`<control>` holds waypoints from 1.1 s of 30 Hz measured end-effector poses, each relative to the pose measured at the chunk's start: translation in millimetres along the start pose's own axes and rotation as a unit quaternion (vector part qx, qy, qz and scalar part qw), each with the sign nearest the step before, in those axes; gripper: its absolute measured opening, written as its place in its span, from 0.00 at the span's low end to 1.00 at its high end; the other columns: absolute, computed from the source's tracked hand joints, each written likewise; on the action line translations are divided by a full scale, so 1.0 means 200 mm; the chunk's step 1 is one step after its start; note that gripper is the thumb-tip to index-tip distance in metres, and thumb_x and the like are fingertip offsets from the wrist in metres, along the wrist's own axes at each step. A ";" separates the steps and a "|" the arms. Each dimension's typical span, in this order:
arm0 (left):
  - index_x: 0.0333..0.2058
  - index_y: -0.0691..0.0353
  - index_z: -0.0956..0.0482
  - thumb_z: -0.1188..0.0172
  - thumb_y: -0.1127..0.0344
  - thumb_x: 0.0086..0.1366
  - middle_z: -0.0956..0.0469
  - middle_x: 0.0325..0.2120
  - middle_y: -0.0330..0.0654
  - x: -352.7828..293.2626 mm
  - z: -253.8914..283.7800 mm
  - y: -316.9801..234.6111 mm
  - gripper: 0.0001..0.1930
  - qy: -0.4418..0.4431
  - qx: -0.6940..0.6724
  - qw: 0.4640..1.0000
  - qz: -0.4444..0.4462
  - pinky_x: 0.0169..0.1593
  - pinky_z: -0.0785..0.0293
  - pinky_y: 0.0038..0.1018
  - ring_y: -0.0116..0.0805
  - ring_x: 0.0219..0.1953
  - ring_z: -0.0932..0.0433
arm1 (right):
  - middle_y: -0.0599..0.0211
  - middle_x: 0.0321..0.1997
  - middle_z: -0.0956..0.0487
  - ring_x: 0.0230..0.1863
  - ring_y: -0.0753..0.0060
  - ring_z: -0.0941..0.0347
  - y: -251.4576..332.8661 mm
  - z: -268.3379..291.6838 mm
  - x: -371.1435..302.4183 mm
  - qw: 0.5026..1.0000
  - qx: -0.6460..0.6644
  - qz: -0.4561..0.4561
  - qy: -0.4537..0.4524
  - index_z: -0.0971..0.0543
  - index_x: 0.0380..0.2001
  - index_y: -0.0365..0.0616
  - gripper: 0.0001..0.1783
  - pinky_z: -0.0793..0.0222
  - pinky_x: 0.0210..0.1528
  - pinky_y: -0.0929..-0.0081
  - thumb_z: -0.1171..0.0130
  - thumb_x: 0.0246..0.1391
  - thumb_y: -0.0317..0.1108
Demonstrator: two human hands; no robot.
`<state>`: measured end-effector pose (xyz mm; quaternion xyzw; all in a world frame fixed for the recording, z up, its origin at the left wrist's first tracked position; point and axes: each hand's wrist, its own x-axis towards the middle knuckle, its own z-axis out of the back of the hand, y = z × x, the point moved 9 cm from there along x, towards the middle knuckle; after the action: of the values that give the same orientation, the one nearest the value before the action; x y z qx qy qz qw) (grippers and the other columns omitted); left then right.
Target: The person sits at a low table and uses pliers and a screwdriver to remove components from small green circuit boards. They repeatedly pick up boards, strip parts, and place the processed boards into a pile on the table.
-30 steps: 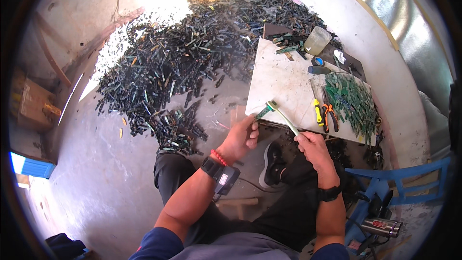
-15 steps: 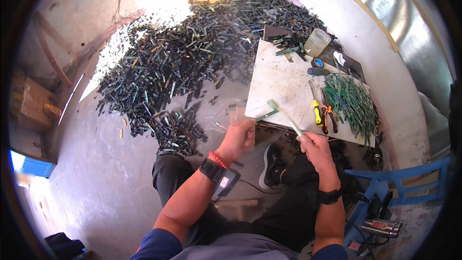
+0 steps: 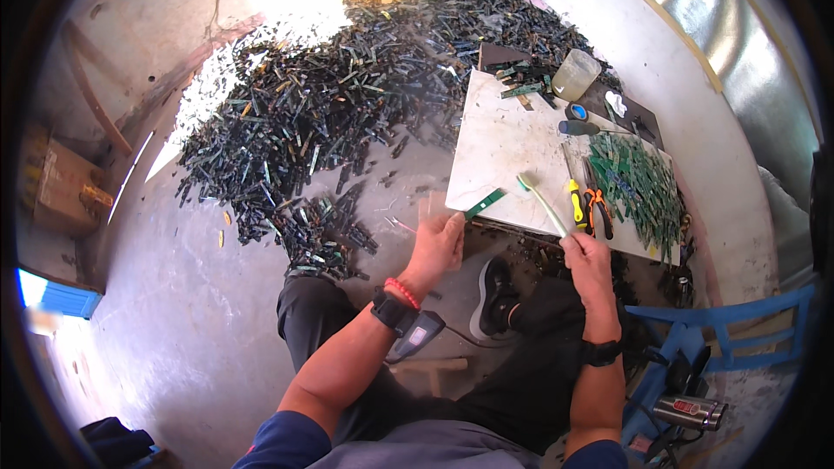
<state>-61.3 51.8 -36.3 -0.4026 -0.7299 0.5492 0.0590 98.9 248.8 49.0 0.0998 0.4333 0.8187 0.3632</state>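
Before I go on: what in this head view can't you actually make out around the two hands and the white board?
- Left hand: fingers motion-blurred; its grip on the narrow green circuit strip is unclear.
- Right hand: it covers the lower handle of the pale green toothbrush.
- Large dark heap of strips on the floor: pieces too small, far edge lost in sun glare.
- White slab work board: its near edge hides whatever lies below.

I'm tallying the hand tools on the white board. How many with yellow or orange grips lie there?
2, side by side near the board's front edge: a yellow-handled tool and orange-handled pliers just right of it, beside the green strip pile. Others may be hidden.
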 end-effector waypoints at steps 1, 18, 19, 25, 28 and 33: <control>0.23 0.59 0.30 0.48 0.54 0.68 0.34 0.15 0.31 0.00 0.00 0.00 0.18 0.001 -0.005 1.000 0.000 0.16 0.45 0.18 0.19 0.13 0.39 | 0.77 0.18 0.32 0.22 0.86 0.39 0.01 -0.03 -0.02 0.998 0.040 -0.004 0.040 0.21 0.32 0.35 0.12 0.42 0.24 0.82 0.45 0.58 0.34; 0.23 0.59 0.31 0.50 0.54 0.69 0.35 0.15 0.33 -0.01 -0.03 0.02 0.19 0.022 -0.009 0.998 0.051 0.17 0.46 0.20 0.21 0.14 0.39 | 0.72 0.20 0.28 0.19 0.85 0.36 0.02 -0.10 -0.02 0.984 0.173 -0.035 0.000 0.27 0.34 0.35 0.13 0.40 0.22 0.81 0.50 0.63 0.37; 0.23 0.59 0.31 0.50 0.54 0.69 0.35 0.16 0.33 -0.01 -0.05 0.04 0.18 0.044 -0.037 0.996 0.064 0.17 0.46 0.20 0.21 0.15 0.39 | 0.71 0.22 0.26 0.20 0.84 0.34 0.05 -0.18 -0.03 0.986 0.165 -0.027 0.025 0.27 0.35 0.36 0.13 0.38 0.23 0.81 0.50 0.63 0.37; 0.24 0.58 0.32 0.54 0.51 0.71 0.35 0.17 0.34 -0.10 -0.24 0.16 0.19 0.174 -0.044 0.974 0.137 0.16 0.47 0.19 0.21 0.16 0.40 | 0.65 0.30 0.21 0.24 0.81 0.29 0.19 -0.44 -0.06 0.980 0.196 0.013 0.027 0.29 0.37 0.36 0.12 0.33 0.27 0.82 0.47 0.62 0.36; 0.25 0.59 0.31 0.55 0.49 0.71 0.34 0.16 0.32 -0.17 -0.33 0.18 0.21 0.207 0.008 0.970 0.129 0.15 0.45 0.16 0.18 0.14 0.39 | 0.68 0.27 0.24 0.23 0.84 0.31 0.20 -0.45 -0.07 0.979 0.199 0.032 -0.018 0.28 0.37 0.35 0.09 0.33 0.25 0.82 0.46 0.61 0.32; 0.22 0.59 0.30 0.51 0.46 0.68 0.33 0.15 0.34 -0.16 -0.32 0.18 0.23 0.252 0.034 0.959 0.124 0.16 0.45 0.17 0.19 0.14 0.39 | 0.70 0.26 0.26 0.24 0.84 0.32 0.23 -0.36 -0.01 0.984 0.150 0.088 -0.038 0.29 0.39 0.37 0.07 0.35 0.27 0.84 0.46 0.59 0.29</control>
<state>13.4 81.3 -31.1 -0.6132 -0.6163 0.4578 0.1858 43.0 184.3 41.2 0.2223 0.5268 0.7687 0.2867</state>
